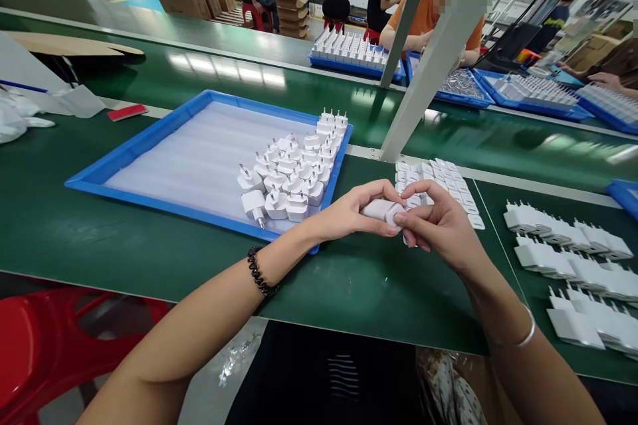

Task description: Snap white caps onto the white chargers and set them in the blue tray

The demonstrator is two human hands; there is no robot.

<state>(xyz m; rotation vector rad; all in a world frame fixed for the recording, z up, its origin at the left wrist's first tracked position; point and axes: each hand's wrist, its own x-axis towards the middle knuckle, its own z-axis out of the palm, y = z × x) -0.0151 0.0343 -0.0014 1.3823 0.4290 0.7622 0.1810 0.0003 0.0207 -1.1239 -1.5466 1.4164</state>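
Note:
My left hand (371,209) is closed around a white plug charger (379,210), held above the table near the tray's right corner. At the charger's right end, the thumb and fingers of my right hand (433,219) are pinched together against it. Whether a small part sits between those fingertips is hidden. Just behind my hands lie small flat white pieces (461,194) in close rows. To the left, a blue tray (142,196) with a whitish lining holds several white plug chargers (286,176) grouped at its right side, most with pins up.
Rows of white chargers (573,259) stand on the green table (349,292) at the right. A slanted metal post (423,80) rises behind my hands. Across the conveyor are more blue trays (349,71) and people seated. A red stool (44,345) is at lower left.

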